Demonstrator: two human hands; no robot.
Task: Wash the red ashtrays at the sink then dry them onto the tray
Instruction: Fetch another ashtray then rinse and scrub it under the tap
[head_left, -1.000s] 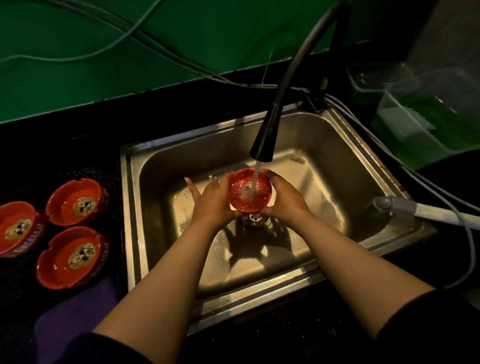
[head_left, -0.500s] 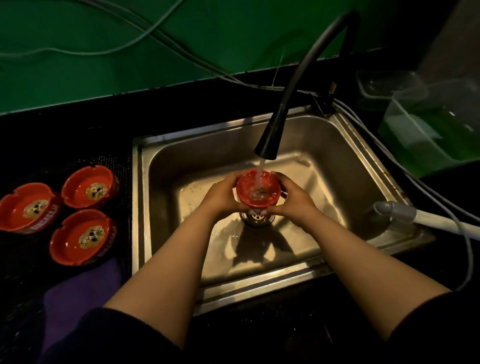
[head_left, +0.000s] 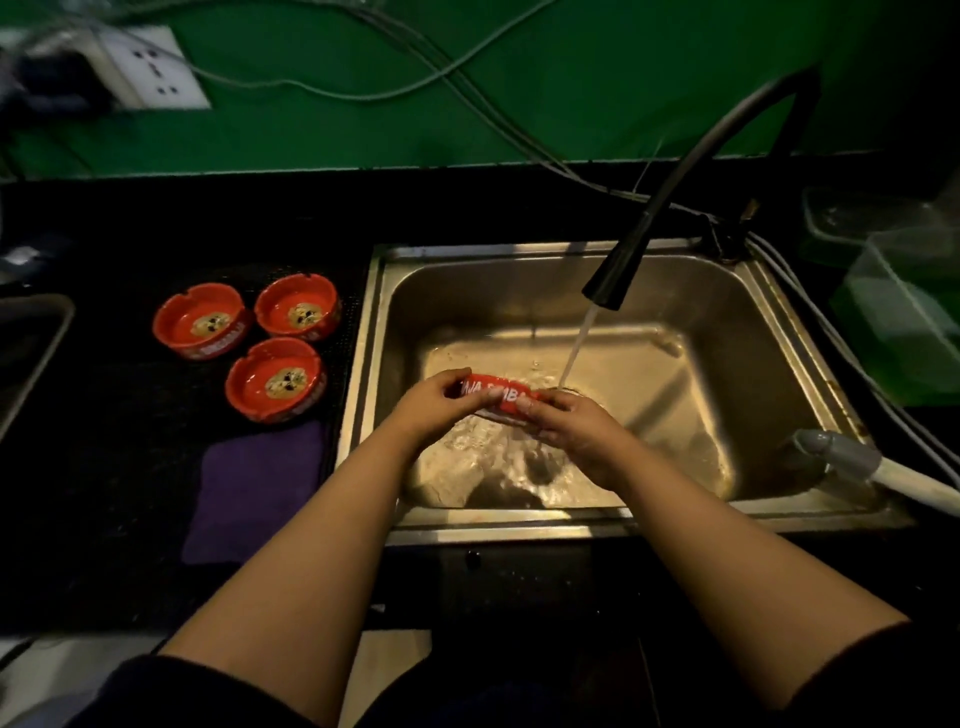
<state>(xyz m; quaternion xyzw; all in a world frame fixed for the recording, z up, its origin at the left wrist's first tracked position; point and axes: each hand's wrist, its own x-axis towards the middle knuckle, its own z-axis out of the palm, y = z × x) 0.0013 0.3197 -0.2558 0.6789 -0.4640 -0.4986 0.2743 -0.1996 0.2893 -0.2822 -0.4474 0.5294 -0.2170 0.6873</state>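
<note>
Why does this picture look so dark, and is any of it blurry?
Head view: dim overall, the steel sink catching most of the light; the white wall socket at top left is smeared; straight edges bow from the wide lens; lettering on the held red ashtray is soft.

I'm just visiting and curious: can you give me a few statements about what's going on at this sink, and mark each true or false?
1. Both hands hold one red ashtray over the sink. True: the left hand and the right hand each grip an end of it.
2. The tap is turned off. False: water is pouring from it into the basin.
3. Three more red ashtrays sit left of the sink. True.
4. The held ashtray is directly under the water stream. False: the stream falls just to its right, near the drain.
5. A purple cloth lies inside the sink. False: it lies on the dark counter to the left, in front of the three ashtrays.
</note>
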